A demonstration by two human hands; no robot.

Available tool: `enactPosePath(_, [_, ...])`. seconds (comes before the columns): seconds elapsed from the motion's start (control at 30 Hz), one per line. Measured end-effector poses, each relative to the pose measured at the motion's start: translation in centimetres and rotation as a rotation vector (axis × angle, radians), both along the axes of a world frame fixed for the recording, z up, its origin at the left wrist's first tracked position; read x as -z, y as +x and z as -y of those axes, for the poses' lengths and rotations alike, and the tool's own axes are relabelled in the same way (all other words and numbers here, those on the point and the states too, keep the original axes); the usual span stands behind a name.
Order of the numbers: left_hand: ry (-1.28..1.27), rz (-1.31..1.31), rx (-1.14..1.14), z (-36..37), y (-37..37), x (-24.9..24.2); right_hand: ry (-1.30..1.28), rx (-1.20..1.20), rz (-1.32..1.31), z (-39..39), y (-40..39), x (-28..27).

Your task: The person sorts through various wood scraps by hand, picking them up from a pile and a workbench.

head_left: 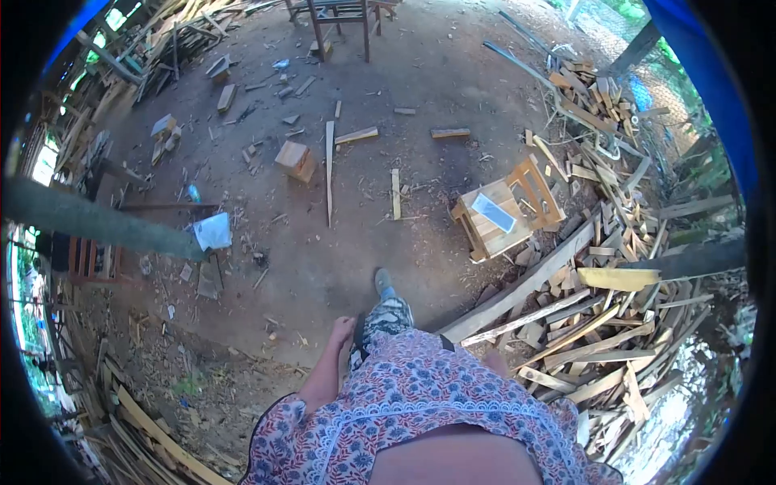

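Observation:
My left hand hangs beside my left hip, its fingers curled in; whether anything is inside them is too small to tell. My right hand is low at my right side, mostly hidden by the patterned top, and its fingers cannot be made out. One shoe shows on the dirt floor ahead of me. A wooden chair with a pale blue sheet on its seat stands to the front right, apart from both hands.
A large heap of wood offcuts lies along the right, edged by a long beam. Ahead are a wooden block and a long thin strip. A post crosses the left. A chair frame stands at the far end.

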State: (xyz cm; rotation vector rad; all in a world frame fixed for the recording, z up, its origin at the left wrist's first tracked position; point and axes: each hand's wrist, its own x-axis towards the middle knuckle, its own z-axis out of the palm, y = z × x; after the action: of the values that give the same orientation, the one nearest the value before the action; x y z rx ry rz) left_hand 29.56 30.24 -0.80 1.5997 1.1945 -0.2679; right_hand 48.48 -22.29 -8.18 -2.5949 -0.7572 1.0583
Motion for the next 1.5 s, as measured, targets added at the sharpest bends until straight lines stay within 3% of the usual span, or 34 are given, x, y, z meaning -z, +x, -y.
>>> enactPosePath(0.03, [-0.066,-0.047,-0.087,-2.1,0.2,-0.1,0.028,0.072,0.034,-3.6,2.9,-0.9])
enactPosePath(0.07, [-0.131,-0.093,-0.172,-4.2,0.5,-0.2,0.048,0.432,-0.137,-9.1,6.6,-4.5])
enactPosePath(0.1, [-0.129,-0.125,-0.174,-6.5,1.0,-0.4,0.351,0.619,-0.179,-13.7,8.6,-9.0])
enactPosePath(0.2, [-0.089,-0.132,-0.202,-13.4,2.0,0.2,0.477,0.872,-0.241,-23.6,13.0,-16.4])
enactPosePath(0.27, [-0.047,-0.086,-0.226,-16.7,4.2,0.6,0.481,0.801,-0.300,-26.5,14.8,-17.6])
enactPosePath(0.3, [-0.075,-0.047,-0.288,-18.3,5.4,0.4,0.423,0.807,-0.345,-26.6,14.8,-15.5])
enactPosePath(0.33, [-0.103,-0.005,-0.345,-20.0,6.9,0.4,0.363,0.642,-0.162,-27.3,14.6,-15.6])
enactPosePath(0.4, [-0.126,0.000,-0.302,-21.7,10.7,-1.3,0.377,0.492,-0.109,-24.5,13.2,-7.3])
enactPosePath(0.47, [-0.196,-0.001,-0.251,-22.5,14.5,-1.7,0.420,0.440,-0.190,-23.4,12.7,-8.6])
enactPosePath(0.53, [-0.231,0.002,-0.190,-23.0,17.8,-1.5,0.270,0.249,-0.107,-20.5,12.0,-4.3])
enactPosePath(0.67, [-0.169,-0.170,0.293,-24.8,24.9,-1.0,0.113,-0.147,0.076,-16.7,13.4,6.1])
enactPosePath(0.77, [-0.023,-0.138,0.451,-27.0,32.0,0.3,0.108,-0.012,0.067,-21.2,21.3,4.1])
enactPosePath(0.83, [0.056,-0.107,0.490,-28.5,38.2,0.2,0.252,0.198,0.142,-25.3,28.3,0.8])
enactPosePath(0.9, [0.048,-0.062,0.420,-29.9,45.2,-0.2,0.475,0.408,0.205,-31.0,36.2,-7.6])
enactPosePath(0.97, [-0.086,0.033,0.230,-31.3,52.3,-0.9,0.449,0.632,0.111,-33.6,44.1,-3.8])
enactPosePath(1.03, [-0.209,0.120,0.038,-33.0,59.5,-1.7,0.062,0.128,0.225,-35.1,52.8,-2.8])
enactPosePath(1.1, [-0.253,0.160,-0.038,-33.7,66.0,-2.7,0.494,0.867,-0.185,-37.9,59.3,-5.1])
enactPosePath(1.2, [-0.242,0.205,-0.090,-34.2,73.5,-4.0,0.570,0.966,-0.226,-41.8,67.2,-11.0])
enactPosePath(1.33, [-0.272,0.133,0.208,-37.5,79.6,1.8,0.518,0.959,-0.127,-42.8,72.4,-9.3])
enactPosePath(1.37, [-0.188,0.123,0.380,-38.6,80.4,4.4,0.417,0.966,-0.157,-42.6,73.1,-8.7])
enactPosePath(1.43, [0.174,0.187,0.826,-41.5,82.0,9.9,0.328,0.647,0.102,-39.5,71.9,0.4])
enactPosePath(1.47, [0.302,0.125,0.783,-41.8,84.1,9.5,0.227,0.559,0.130,-39.0,71.5,1.6])
enactPosePath(1.5, [0.244,0.038,0.830,-43.8,85.5,9.8,0.113,0.457,0.130,-38.3,70.6,3.5])
